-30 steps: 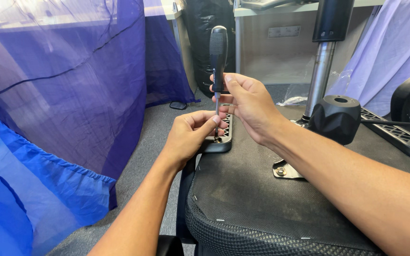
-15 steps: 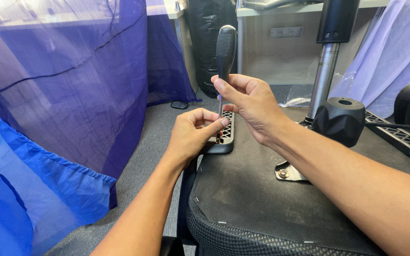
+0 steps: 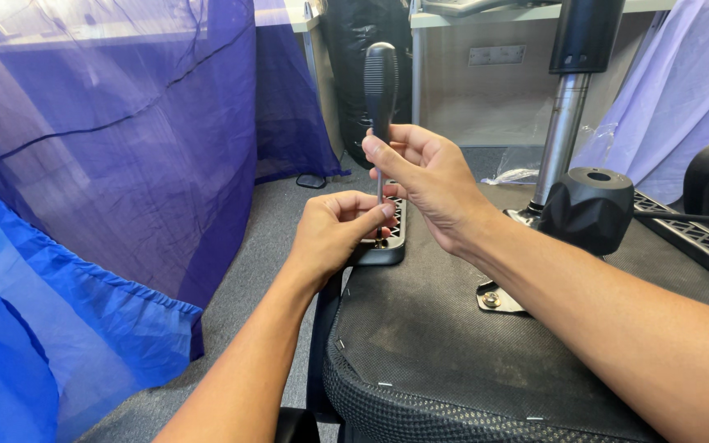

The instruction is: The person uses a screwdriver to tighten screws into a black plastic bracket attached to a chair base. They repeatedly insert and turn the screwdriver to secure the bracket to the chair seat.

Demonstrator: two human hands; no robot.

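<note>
My right hand grips the lower handle of a black screwdriver that stands upright, its thin shaft pointing down. The tip rests in a black plastic bracket with openings at the edge of an upturned chair seat. My left hand pinches the shaft near the tip and steadies it against the bracket. The screw under the tip is hidden by my fingers.
A black knob-shaped part and a metal column rise from the seat's underside. A metal plate with a bolt lies beside my right forearm. Blue cloth hangs at left over grey carpet.
The fingers of my right hand have shifted round the screwdriver handle; the tool stays upright over the same bracket. My left hand holds its pinch.
</note>
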